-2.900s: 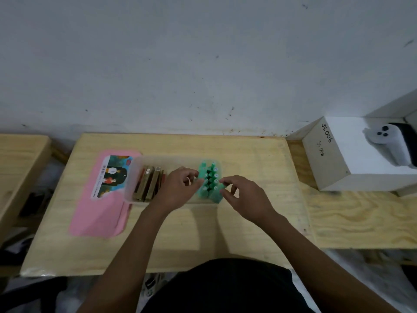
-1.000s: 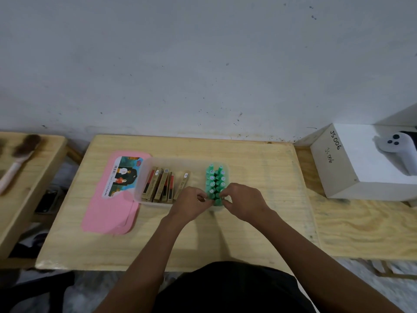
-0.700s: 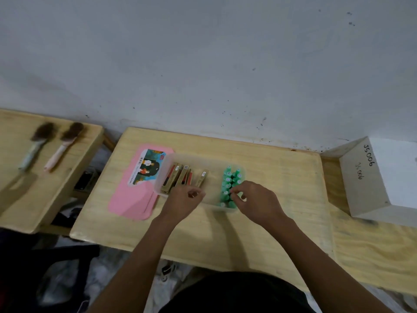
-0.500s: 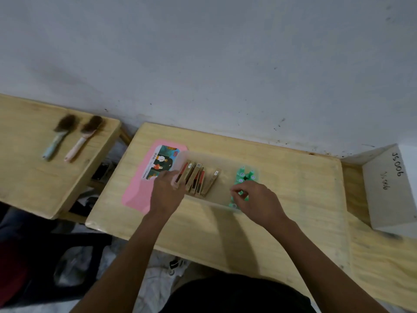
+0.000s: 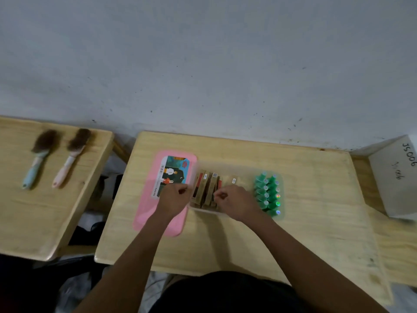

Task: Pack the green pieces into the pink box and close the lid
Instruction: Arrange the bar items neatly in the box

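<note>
The clear box (image 5: 237, 164) stands in the middle of the wooden table (image 5: 316, 222). Green pieces (image 5: 268, 193) stand upright in two rows at its right end. Its pink lid (image 5: 146, 213) with a picture label lies flat on the table, touching the box's left side. My left hand (image 5: 173, 198) hovers over the lid's right edge beside the box's left wall, fingers curled in. My right hand (image 5: 235, 203) is over the middle of the box, its curled fingertips at the brown pieces (image 5: 206, 188). Whether either hand grips anything is unclear.
A second wooden table (image 5: 33, 211) on the left carries two brushes, one with a blue handle (image 5: 37, 163) and one with a pink handle (image 5: 67, 163). A white cardboard box (image 5: 397, 177) sits at the right edge. A gap separates the two tables.
My view swung left and brought the brush table into sight. My right hand left the green pieces and moved left to the brown pieces. My left hand moved to the box's left end, over the lid.
</note>
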